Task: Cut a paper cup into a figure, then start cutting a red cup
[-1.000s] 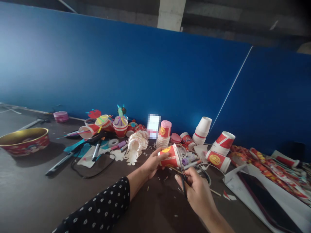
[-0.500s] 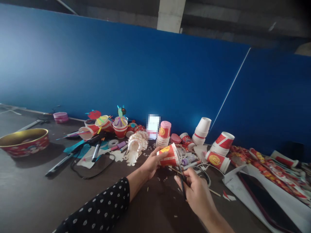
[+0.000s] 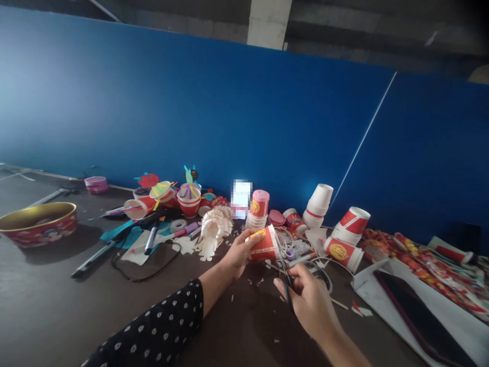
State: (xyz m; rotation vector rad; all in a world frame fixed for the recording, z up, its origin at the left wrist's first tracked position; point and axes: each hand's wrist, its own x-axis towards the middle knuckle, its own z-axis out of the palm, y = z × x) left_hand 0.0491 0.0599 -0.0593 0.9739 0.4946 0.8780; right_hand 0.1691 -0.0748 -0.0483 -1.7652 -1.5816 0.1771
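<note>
My left hand point(image 3: 239, 253) grips a red-and-white paper cup point(image 3: 265, 244) on its side, with a yellow emblem on it and its open end toward the right. My right hand point(image 3: 311, 306) holds a pair of black-handled scissors point(image 3: 287, 280), whose blades rise to the cup's rim. Small paper snippets lie on the dark table point(image 3: 114, 311) below my hands. A white wire loop point(image 3: 284, 239) lies just behind the cup. My fingers hide the scissor handles.
A fringed white paper-cut piece point(image 3: 214, 229), craft cups, tape, pens and a stack of white cups point(image 3: 319, 206) stand along a blue wall point(image 3: 191, 112). A gold-lined red tin point(image 3: 38, 223) sits at left. Patterned red paper point(image 3: 416, 270) and a black-and-white sheet point(image 3: 412, 311) lie at right.
The cup has turned slightly in my left hand and shifted a little left. The scissors stay at its rim, with my right hand nearly still.
</note>
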